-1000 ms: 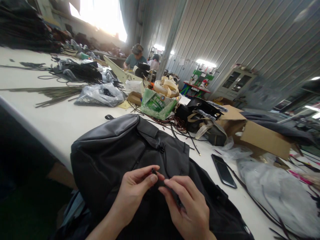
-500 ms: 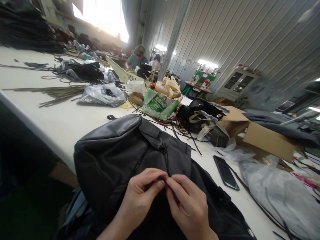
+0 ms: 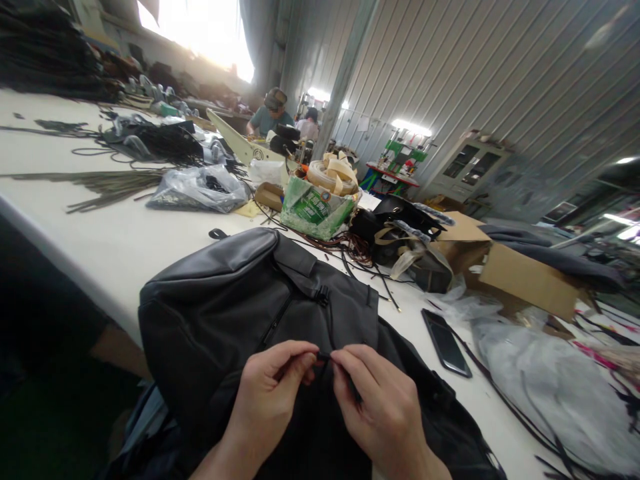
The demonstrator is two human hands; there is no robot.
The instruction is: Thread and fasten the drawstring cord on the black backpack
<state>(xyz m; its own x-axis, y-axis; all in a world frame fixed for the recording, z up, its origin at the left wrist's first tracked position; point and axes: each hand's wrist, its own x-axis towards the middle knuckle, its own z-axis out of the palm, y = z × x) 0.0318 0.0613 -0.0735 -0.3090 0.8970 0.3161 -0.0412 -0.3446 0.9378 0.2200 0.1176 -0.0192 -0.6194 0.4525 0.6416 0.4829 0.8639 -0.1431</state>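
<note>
1. Where the two sets of fingertips meet, a small black fastener piece is pinched between the left hand and the right hand; it is too small to tell whether it is a zipper pull or a cord end.
2. Both hands are clenched in a fine thumb-and-forefinger pinch on that piece, just above the front flap of the dark grey leather-look backpack, which lies on its back at the near edge of the long white worktable.
3. A black plastic buckle sits higher on the flap, apart from the fingers.
4. Right of the backpack, a black smartphone lies flat on the table, near a crumpled clear plastic bag.
5. Beyond it stand a green carton of tan strapping and an open brown cardboard box.
6. Likely risk: the piece is tiny, so a loosened pinch could let it slip into the folds of the backpack or onto the cluttered table; the backpack overhangs the table edge and might slide toward the person.
</note>
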